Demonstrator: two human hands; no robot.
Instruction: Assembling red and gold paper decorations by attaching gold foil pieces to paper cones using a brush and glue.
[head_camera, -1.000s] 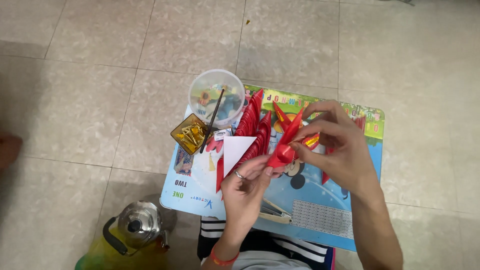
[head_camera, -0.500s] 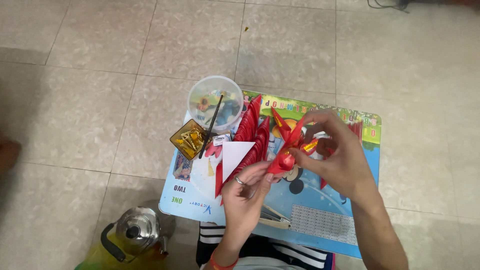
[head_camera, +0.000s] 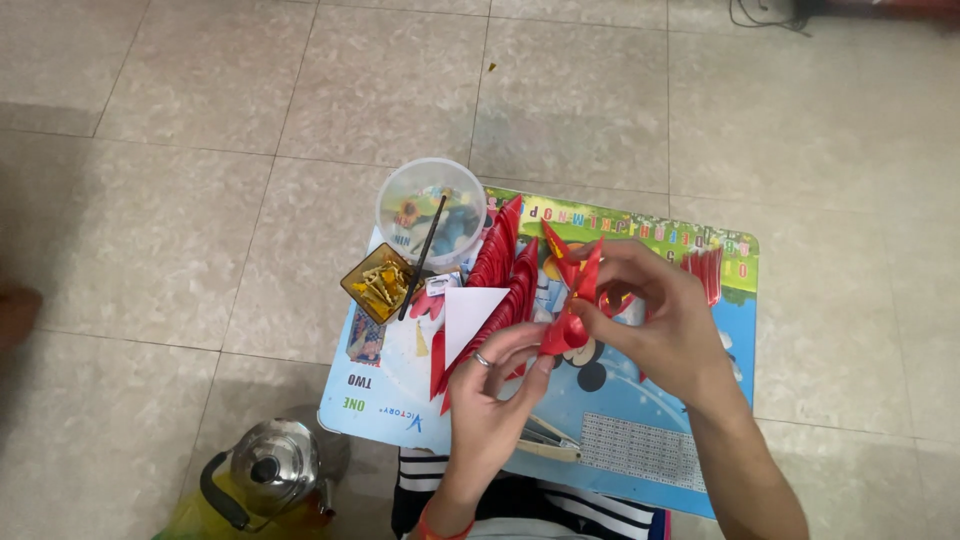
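**Red paper folded over a small worktop**

A tiled floor (head_camera: 200, 180) lies all around a small blue picture-printed worktop (head_camera: 640, 440). Far left of the hands, on the floor, stands a steel kettle (head_camera: 268, 468) with a black handle. Up and left of the left hand sit a square box (head_camera: 382, 284) of yellow bits and, just behind it, a clear round tub (head_camera: 430, 212); a black stick (head_camera: 422, 258) leans from the tub across the box. A row of red folded pieces (head_camera: 500, 268) runs from beside the tub down toward the left hand, with a white paper triangle (head_camera: 470, 312) lying against it.

The left hand (head_camera: 492, 400), a ring on one finger, pinches the lower edge of a red paper model (head_camera: 568, 300) between thumb and fingers. The right hand (head_camera: 668, 322) grips the same model from the right, fingers curled round it, just above the worktop. Beyond the right hand more red pieces (head_camera: 708, 272) show.
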